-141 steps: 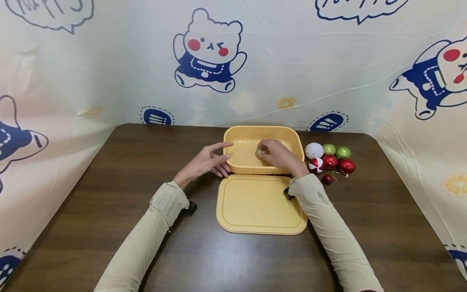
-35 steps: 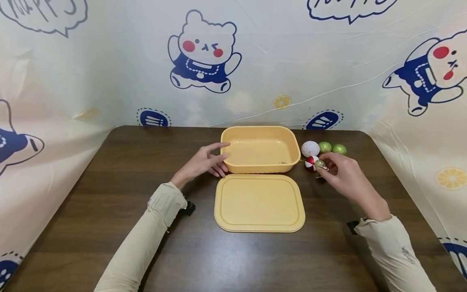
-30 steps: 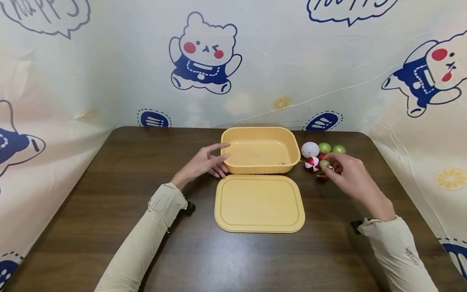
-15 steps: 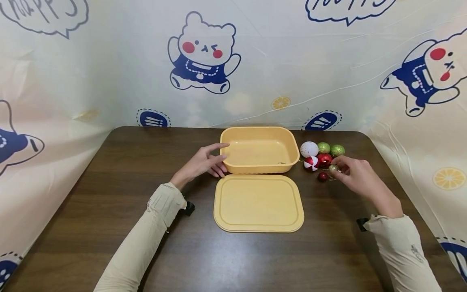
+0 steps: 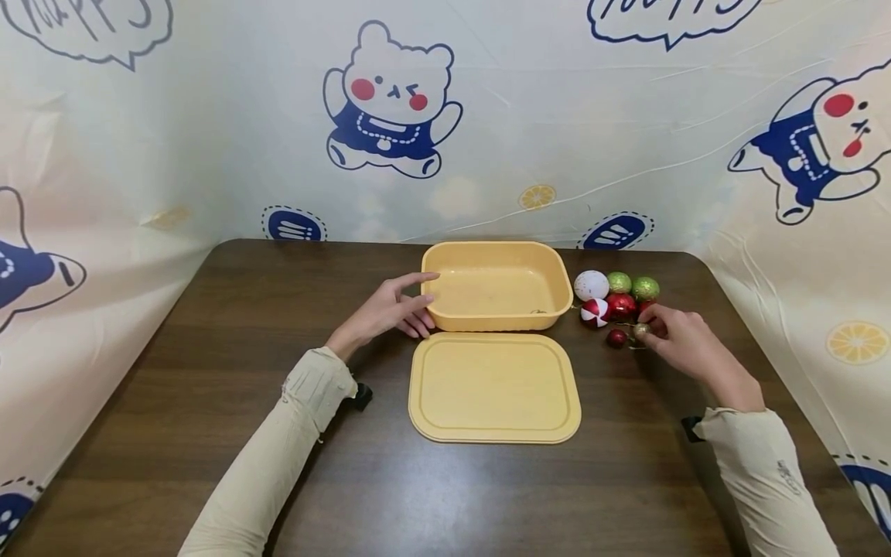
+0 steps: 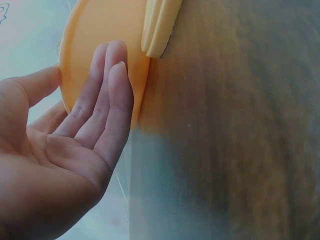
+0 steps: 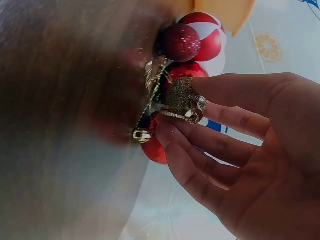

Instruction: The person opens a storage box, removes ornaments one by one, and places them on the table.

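Note:
My right hand (image 5: 685, 340) pinches a small gold glitter Christmas ball (image 7: 183, 96) between thumb and fingers, low at the front right of a cluster of ornaments. Beside it lies a small dark red glitter ball (image 5: 616, 337); a shiny red ball (image 5: 622, 307) is just behind. The right wrist view shows gold cords and caps around the held ball. My left hand (image 5: 390, 309) touches the left side of a yellow plastic box (image 5: 496, 323), its fingers fairly straight along the outer wall (image 6: 137, 95). Near the box's front right corner, inside, a small dark mark shows.
A yellow lid (image 5: 494, 388) lies flat in front of the box. Right of the box sit a speckled white ball (image 5: 592, 285), a red-and-white ball (image 5: 595, 312) and two green glitter balls (image 5: 645, 288). Another red ball is mostly hidden by the right hand. A printed curtain (image 5: 487, 155) stands behind the table.
My right hand has taken the gold ball out of the box and carried it right to the front of the ornament cluster, lowering it there. My left hand stays at the box's left side.

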Tool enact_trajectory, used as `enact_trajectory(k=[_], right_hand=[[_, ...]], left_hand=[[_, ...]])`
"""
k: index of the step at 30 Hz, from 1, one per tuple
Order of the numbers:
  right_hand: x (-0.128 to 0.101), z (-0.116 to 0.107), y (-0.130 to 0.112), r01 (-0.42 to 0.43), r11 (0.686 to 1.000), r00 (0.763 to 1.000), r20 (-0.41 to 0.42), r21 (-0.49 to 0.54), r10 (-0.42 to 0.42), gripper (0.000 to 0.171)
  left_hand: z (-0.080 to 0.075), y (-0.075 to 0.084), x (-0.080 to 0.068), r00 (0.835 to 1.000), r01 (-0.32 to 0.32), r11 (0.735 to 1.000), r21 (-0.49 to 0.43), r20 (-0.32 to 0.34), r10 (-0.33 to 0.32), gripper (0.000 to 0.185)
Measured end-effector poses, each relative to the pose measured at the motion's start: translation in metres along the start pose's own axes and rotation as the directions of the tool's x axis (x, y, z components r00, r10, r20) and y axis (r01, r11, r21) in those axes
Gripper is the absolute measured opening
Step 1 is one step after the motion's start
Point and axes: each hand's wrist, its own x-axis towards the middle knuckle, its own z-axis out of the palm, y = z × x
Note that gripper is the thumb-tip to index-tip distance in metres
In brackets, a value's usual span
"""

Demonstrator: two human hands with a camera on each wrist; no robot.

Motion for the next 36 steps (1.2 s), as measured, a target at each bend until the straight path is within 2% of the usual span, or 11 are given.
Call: enact_trajectory(k=[10, 17, 23, 28, 32, 36], right_hand=[[0.003, 0.006, 0.005, 0.036, 0.999, 0.999, -0.007, -0.019, -0.036, 0.020], [0.004, 0.009, 0.005, 0.037, 0.998, 0.999, -0.002, -0.043, -0.037, 0.022], [0.004, 0.009, 0.003, 0.043, 0.998, 0.999, 0.002, -0.046, -0.043, 0.023], [0.005, 0.005, 0.000, 0.041, 0.998, 0.999, 0.002, -0.040, -0.041, 0.024], [0.005, -0.001, -0.002, 0.037, 0.998, 0.999, -0.022, -0.042, -0.038, 0.024], [0.003, -0.007, -0.002, 0.058, 0.996, 0.994, -0.094, -0.067, -0.064, 0.021]], left_hand=[[0.000, 0.000, 0.001, 1.000, -0.011, 1.000, -0.017, 0.007, 0.012, 0.051], [0.000, 0.001, 0.000, 1.000, -0.007, 1.000, 0.010, 0.013, 0.006, 0.052], [0.000, 0.007, -0.006, 1.000, 0.015, 1.000, 0.026, 0.011, -0.015, 0.053], [-0.001, 0.014, -0.011, 1.000, 0.003, 0.999, 0.055, -0.001, -0.003, 0.055], [-0.006, 0.018, -0.013, 0.999, 0.000, 0.996, 0.084, -0.032, 0.003, 0.055], [-0.011, 0.019, -0.014, 0.998, -0.003, 0.995, 0.103, -0.061, 0.009, 0.053]])
